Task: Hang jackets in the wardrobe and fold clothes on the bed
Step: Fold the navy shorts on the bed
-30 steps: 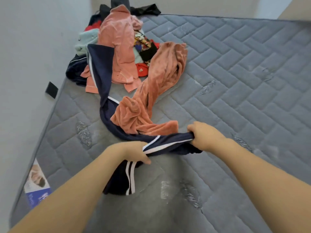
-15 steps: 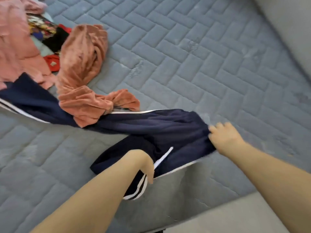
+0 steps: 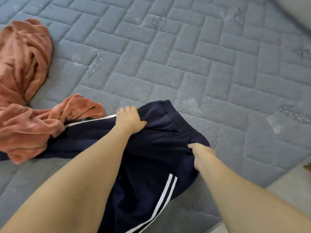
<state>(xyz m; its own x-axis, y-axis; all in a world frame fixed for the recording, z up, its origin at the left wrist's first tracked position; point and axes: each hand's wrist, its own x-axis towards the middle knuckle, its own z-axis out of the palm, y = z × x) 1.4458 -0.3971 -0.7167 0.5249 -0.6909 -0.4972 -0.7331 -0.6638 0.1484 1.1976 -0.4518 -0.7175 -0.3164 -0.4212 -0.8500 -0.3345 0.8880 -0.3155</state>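
Navy track pants (image 3: 151, 158) with white side stripes lie across the grey quilted mattress (image 3: 185, 56), their elastic waistband toward the right. My left hand (image 3: 129, 119) grips the fabric near the far end of the waistband, fingers curled into the cloth. At the near end of the waistband my right hand (image 3: 201, 153) pinches the fabric. A crumpled salmon-pink fleece garment (image 3: 23, 91) lies at the left, draped over the pants' legs. My forearms hide part of the pants.
The mattress edge (image 3: 252, 179) runs diagonally at the lower right, with pale floor (image 3: 289, 185) beyond it. A pale surface shows at the top right corner. The wide far part of the mattress carries only its quilting and embroidered leaves.
The pants were dragged right, out from the pile, and laid flatter. My left hand moved up to the far waistband edge; the view swung right, so the clothes pile left the frame.
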